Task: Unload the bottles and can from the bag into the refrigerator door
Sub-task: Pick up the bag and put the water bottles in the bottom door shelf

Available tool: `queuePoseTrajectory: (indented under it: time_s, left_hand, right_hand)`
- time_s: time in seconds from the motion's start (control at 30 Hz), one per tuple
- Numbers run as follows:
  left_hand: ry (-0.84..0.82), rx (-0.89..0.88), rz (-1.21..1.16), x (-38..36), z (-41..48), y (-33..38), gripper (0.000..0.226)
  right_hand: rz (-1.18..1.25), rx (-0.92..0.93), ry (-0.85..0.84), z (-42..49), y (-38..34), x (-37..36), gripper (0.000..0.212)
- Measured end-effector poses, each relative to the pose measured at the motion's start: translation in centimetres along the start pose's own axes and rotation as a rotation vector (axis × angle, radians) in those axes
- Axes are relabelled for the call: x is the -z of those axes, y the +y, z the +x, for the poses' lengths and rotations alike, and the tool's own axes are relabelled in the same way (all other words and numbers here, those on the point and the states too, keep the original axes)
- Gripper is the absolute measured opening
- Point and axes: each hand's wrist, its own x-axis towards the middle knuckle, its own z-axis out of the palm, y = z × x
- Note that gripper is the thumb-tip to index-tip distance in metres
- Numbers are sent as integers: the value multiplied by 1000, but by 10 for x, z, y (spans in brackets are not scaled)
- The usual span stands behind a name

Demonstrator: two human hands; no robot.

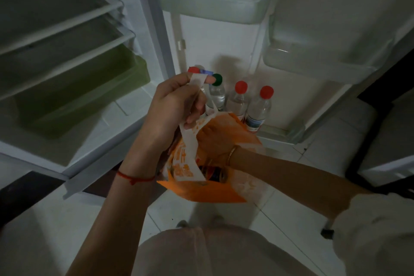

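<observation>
Left hand [177,101] is raised in front of the open refrigerator, forearm rising from lower left, wrist bent, back of the hand toward the camera. Its fingers are curled closed around the white handle strap [189,141] of the orange bag [208,190]; the strap loops over the index finger and runs down into the bag mouth, so the bag hangs from this hand above the tiled floor [67,231]. A red thread bracelet [134,178] sits on the left wrist. Right hand [212,139] enters from the right, forearm nearly level, wrist with a gold bangle [233,155] at the bag's rim; the hand itself is plunged into the bag and seen only dimly through the orange fabric, so cannot tell whether it grips anything. A dark can [214,173] is visible inside the bag, just below the right wrist; contact with the fingers cannot be confirmed. In the lowest door shelf [289,133], behind the bag, stand clear bottles upright in a row: two red-capped bottles [240,101] side by side at right, a green-capped bottle [216,92] left of them, and another red cap partly hidden behind the left hand. The upper door bins [215,6] and the glass shelves [67,29] of the main compartment hold nothing visible.
</observation>
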Motion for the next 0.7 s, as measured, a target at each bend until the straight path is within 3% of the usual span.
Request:
queuePoseTrajectory:
  time_s: [0.07, 0.17, 0.27, 0.4, 0.7]
  left_hand:
    - [-5, 2, 8, 0, 2, -1, 31]
    - [22, 11, 20, 4, 6, -4, 31]
    - [71, 18, 41, 10, 13, -9, 31]
    - [143, 16, 45, 16, 22, -16, 31]
    - [184, -34, -34, 15, 30, -28, 32]
  right_hand:
    - [6, -95, 46, -6, 1, 5, 51]
    - [257, -149, 55, -16, -1, 2, 63]
    - [372, -315, 62, -32, 4, -4, 63]
    - [639, -486, 96, -57, 14, -13, 81]
    - [927, -686, 604, -102, 29, -10, 72]
